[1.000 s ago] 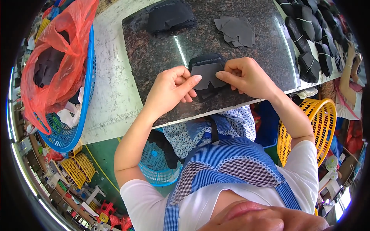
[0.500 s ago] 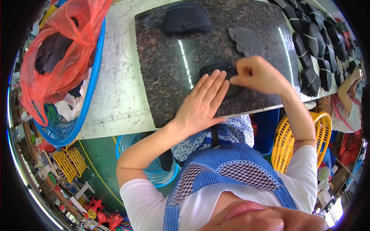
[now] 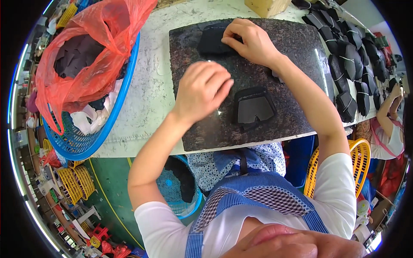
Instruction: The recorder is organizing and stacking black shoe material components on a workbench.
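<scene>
My right hand [image 3: 249, 41] reaches to the far side of the dark speckled slab [image 3: 301, 103]. Its thumb and forefinger pinch at the right edge of a stack of black fabric pieces [image 3: 211, 43]. My left hand [image 3: 200, 92] hovers over the slab's left half, fingers loosely bent, slightly blurred, holding nothing that I can see. Nearer to me lies a black fabric piece [image 3: 255, 91] with a grey notched piece [image 3: 256, 111] flat on top of it. Beneath my right forearm, the grey loose pieces [image 3: 277, 76] are mostly hidden.
A blue basket [image 3: 73, 148] with a red plastic bag [image 3: 49, 86] of dark scraps stands on the table's left. Bundles of tied black pieces [image 3: 349, 58] fill the right. A yellow basket [image 3: 361, 159] and a light blue basket [image 3: 195, 204] sit below the table edge. Another person [image 3: 383, 124] works far right.
Both hands have left the near black piece, uncovering it and its grey piece. My right hand has moved away to the far stack; my left hand has lifted and shifted left.
</scene>
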A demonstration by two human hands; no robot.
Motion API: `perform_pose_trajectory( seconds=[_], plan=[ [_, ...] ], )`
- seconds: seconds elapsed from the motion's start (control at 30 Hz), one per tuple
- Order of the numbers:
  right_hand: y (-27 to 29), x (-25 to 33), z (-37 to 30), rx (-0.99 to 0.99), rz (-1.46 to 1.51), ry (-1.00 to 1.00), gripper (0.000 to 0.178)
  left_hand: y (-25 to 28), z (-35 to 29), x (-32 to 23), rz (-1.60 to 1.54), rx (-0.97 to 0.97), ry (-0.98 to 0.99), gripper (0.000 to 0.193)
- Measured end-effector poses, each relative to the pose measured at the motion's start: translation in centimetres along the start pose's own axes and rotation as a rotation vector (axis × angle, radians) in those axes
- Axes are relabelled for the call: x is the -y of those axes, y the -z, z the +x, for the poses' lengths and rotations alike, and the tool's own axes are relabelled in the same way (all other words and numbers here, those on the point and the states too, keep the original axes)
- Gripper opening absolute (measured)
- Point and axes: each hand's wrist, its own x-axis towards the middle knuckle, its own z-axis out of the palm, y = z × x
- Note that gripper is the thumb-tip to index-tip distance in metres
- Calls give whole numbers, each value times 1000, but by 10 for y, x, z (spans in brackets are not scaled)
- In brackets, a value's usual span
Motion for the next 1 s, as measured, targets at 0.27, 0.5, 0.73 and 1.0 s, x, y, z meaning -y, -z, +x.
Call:
perform_pose_trajectory(
  seconds=[0.27,0.5,0.73,1.0],
  plan=[
    [2,4,1,-8,91,-113,20,-14,7,23,37,16,-37,16],
    [12,-5,18,107,250,-389,25,-23,22,31,205,-2,-6,32],
    [102,41,-53,-487,-256,260,5,-21,29,43,149,63,57,26],
    [94,46,-136,-161,-20,-84,27,-59,48,7,-87,162,-60,26]
  ],
)
